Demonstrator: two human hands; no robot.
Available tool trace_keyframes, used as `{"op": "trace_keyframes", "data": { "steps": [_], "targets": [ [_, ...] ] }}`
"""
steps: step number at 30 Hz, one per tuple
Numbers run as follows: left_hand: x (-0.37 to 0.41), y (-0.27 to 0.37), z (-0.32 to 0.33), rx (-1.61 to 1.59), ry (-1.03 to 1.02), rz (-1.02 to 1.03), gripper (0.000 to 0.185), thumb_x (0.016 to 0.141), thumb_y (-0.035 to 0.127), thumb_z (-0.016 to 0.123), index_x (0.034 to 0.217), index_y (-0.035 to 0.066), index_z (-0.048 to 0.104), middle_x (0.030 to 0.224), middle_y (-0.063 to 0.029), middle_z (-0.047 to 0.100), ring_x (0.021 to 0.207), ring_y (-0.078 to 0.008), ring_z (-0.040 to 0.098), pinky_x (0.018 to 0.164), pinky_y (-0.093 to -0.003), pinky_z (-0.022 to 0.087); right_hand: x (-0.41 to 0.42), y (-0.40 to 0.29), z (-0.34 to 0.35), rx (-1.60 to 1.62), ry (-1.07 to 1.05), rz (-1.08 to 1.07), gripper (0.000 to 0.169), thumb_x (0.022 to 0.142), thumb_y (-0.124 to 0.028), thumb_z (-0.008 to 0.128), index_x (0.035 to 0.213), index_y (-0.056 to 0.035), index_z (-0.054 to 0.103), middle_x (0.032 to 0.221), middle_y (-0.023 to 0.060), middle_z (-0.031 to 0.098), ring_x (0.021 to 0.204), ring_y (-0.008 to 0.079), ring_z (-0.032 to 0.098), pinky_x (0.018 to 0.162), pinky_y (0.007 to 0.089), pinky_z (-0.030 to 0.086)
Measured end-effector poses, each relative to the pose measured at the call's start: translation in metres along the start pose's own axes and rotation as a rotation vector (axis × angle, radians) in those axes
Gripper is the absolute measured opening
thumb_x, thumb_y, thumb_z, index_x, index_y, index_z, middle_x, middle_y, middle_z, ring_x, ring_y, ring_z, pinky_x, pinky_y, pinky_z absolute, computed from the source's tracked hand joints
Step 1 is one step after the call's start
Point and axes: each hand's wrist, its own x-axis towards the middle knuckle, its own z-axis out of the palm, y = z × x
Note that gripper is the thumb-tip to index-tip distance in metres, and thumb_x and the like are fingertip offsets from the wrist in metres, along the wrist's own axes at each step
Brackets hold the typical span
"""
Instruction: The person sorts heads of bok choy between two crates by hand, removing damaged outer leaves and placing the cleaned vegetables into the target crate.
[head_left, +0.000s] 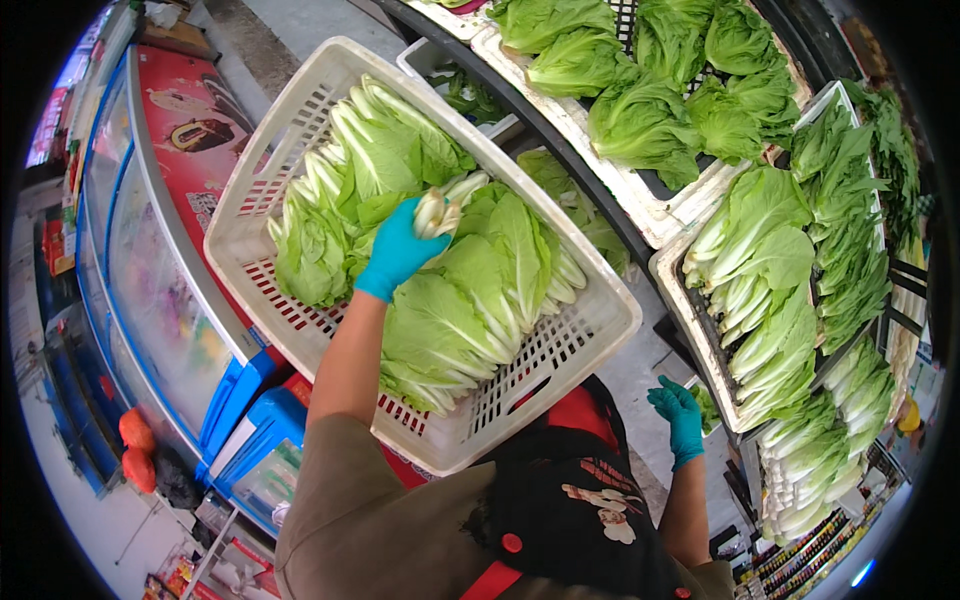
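Observation:
My left hand (405, 244), in a blue glove, is closed around the pale stem ends of a small bunch of leafy greens (437, 214). It is over the middle of a white plastic crate (495, 439) with slotted walls. Around the hand, more light-green leafy greens (457, 307) lie piled in the crate, their white stems turned several ways. My right hand (679, 418), also gloved, hangs to the right of the crate with its fingers loosely bent and slightly apart. It holds nothing and is near the lower edge of a white tray (742, 424).
Heads of lettuce (637, 127) fill a tray on the dark-edged stand. Long-stemmed greens (772, 300) and darker leafy bunches (847, 225) lie farther right. A glass-topped freezer (169, 277) stands on the left. Behind the crate, a smaller white bin (420, 56) holds dark greens.

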Motion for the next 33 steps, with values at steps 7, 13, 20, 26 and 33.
{"op": "trace_keyframes", "data": {
  "steps": [7,13,20,26,33],
  "targets": [
    [-0.097,0.081,-0.032,-0.468,0.406,0.32,0.051,0.073,0.005,0.072,0.12,0.004,0.053,0.114,-0.0105,0.06,0.1,-0.0174,0.058,0.084,-0.0313,0.049,-0.066,-0.107,0.094,0.004,-0.489,-0.226,0.044,0.096,-0.027,0.049,0.126,0.0055,0.049,0.107,0.0183,0.063,0.096,0.0254,0.063,0.084,0.0347,0.051],
    [-0.177,0.163,0.01,0.157,0.229,0.841,0.062,0.064,0.017,0.076,0.123,0.012,0.056,0.116,-0.0135,0.058,0.104,-0.0354,0.057,0.094,-0.0495,0.04,-0.071,-0.162,0.2,0.909,-1.021,0.363,0.064,0.092,-0.051,0.046,0.135,-0.0041,0.039,0.122,0.0171,0.055,0.107,0.0303,0.057,0.099,0.042,0.043],
    [-0.249,0.161,0.041,0.336,0.003,0.772,0.077,0.071,0.023,0.073,0.139,0.015,0.039,0.145,-0.0101,0.036,0.135,-0.0351,0.029,0.108,-0.0526,0.021,-0.058,-0.163,0.18,0.785,-0.979,0.13,0.047,0.088,-0.022,0.057,0.13,-0.0028,0.046,0.116,0.0168,0.059,0.101,0.029,0.06,0.086,0.039,0.051],
    [-0.243,0.156,0.054,-1.071,0.161,0.145,0.083,0.082,0.041,0.064,0.146,0.01,0.021,0.147,-0.0138,0.031,0.136,-0.0269,0.03,0.111,-0.0427,0.023,-0.084,-0.18,0.188,0.208,-0.793,-0.498,0.066,0.077,-0.018,0.073,0.132,-0.0002,0.041,0.114,0.015,0.058,0.1,0.0234,0.06,0.086,0.0358,0.049],
    [-0.211,0.11,0.101,-1.909,-0.115,0.186,0.07,0.09,0.045,0.053,0.143,0.007,0.027,0.143,-0.0142,0.036,0.13,-0.0303,0.037,0.109,-0.0436,0.03,-0.152,-0.171,0.182,-0.878,-0.509,-1.237,0.104,0.072,-0.028,0.076,0.147,-0.003,0.008,0.144,0.0252,0.029,0.127,0.042,0.036,0.105,0.0447,0.031]
  ]
}}
